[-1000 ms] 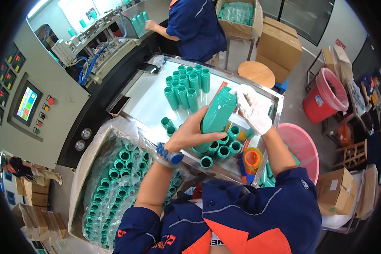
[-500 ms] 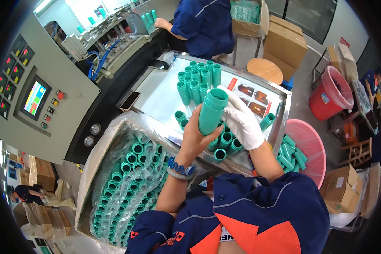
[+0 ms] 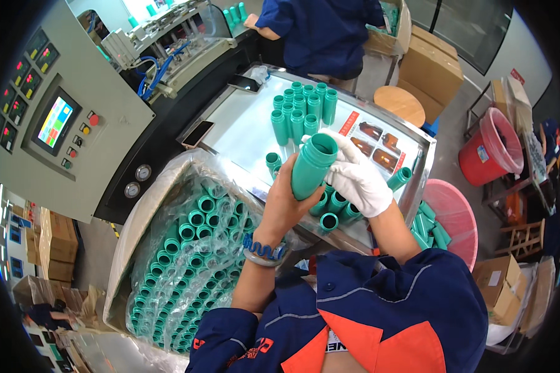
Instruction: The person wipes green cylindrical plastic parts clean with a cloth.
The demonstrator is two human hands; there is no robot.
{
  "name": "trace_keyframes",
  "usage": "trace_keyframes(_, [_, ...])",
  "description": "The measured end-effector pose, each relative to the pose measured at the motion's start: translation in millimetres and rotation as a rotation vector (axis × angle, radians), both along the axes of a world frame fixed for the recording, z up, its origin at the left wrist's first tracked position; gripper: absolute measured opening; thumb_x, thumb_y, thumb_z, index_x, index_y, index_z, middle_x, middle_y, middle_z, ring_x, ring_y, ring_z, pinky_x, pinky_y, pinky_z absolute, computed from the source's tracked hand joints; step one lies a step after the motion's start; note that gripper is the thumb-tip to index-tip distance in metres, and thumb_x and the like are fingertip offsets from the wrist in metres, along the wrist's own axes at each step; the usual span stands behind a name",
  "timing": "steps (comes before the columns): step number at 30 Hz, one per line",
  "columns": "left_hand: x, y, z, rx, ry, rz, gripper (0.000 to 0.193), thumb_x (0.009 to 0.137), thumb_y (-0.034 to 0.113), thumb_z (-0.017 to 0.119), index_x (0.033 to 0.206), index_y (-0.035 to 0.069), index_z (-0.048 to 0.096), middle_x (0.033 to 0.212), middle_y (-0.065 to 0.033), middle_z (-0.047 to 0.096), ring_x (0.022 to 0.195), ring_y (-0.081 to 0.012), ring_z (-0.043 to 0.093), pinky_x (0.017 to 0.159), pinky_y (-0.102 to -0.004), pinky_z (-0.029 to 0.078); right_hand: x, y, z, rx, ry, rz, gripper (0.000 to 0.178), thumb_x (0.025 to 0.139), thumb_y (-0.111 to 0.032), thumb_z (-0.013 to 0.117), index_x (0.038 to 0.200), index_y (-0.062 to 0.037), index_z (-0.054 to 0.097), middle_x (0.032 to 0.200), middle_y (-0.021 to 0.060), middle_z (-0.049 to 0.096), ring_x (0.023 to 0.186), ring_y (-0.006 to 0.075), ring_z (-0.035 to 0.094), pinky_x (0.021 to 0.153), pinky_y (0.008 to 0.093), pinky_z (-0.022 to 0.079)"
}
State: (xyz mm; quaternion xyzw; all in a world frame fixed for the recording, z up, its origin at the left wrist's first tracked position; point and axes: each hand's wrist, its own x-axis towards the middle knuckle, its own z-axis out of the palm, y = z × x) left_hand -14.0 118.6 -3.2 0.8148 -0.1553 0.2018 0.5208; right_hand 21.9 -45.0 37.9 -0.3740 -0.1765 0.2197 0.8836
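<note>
A green plastic bottle [image 3: 309, 171] with a threaded neck and open mouth is held up, tilted, over the white table [image 3: 230, 133]. My bare left hand [image 3: 284, 202], with bands at the wrist, wraps around its lower body. My right hand [image 3: 359, 183], in a white glove, closes on the bottle from the right near the neck; some of its fingertips are hidden behind it. Beyond my hands stands a cluster of similar green bottles [image 3: 297, 118]. Several more bottles [image 3: 329, 221] stand under my gloved hand, partly covered, and another bottle [image 3: 399, 179] is by the table's right edge.
A plastic-lined carton [image 3: 121, 273] full of green bottles stands left of me. On the right is a pink tub [image 3: 460, 211] with loose bottles. Two phones, including one phone [image 3: 198, 134], lie along the table's left edge. A machine panel [image 3: 74, 118] and a co-worker [image 3: 317, 37] are beyond.
My view has shifted slightly, so the table and machine sit a little differently. Both hands stay on the bottle, which has turned or tilted slightly. The co-worker has shifted a little.
</note>
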Motion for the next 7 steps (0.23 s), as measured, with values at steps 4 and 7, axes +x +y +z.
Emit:
trace_keyframes(4, [-0.9,-0.3,1.4,0.028,-0.032,0.003,0.072,0.074,0.016,0.076,0.132,0.005,0.036,0.114,-0.0224,0.056,0.101,-0.0382,0.059,0.081,-0.0425,0.049,-1.6,-3.6,1.2,-0.011,-0.021,0.016,0.058,0.082,-0.003,0.060,0.136,-0.0043,0.038,0.137,0.0171,0.043,0.127,0.0259,0.044,0.106,0.0394,0.035])
trace_keyframes(7, [-2.4,-0.5,2.6,0.095,-0.027,0.025,0.072,0.074,0.016,0.076,0.133,0.006,0.036,0.117,-0.0215,0.054,0.102,-0.0371,0.059,0.082,-0.0425,0.049,-1.2,-5.8,0.4,0.009,-0.040,0.039,0.059,0.081,-0.003,0.061,0.136,-0.0056,0.038,0.138,0.0169,0.043,0.126,0.0269,0.044,0.106,0.0396,0.035])
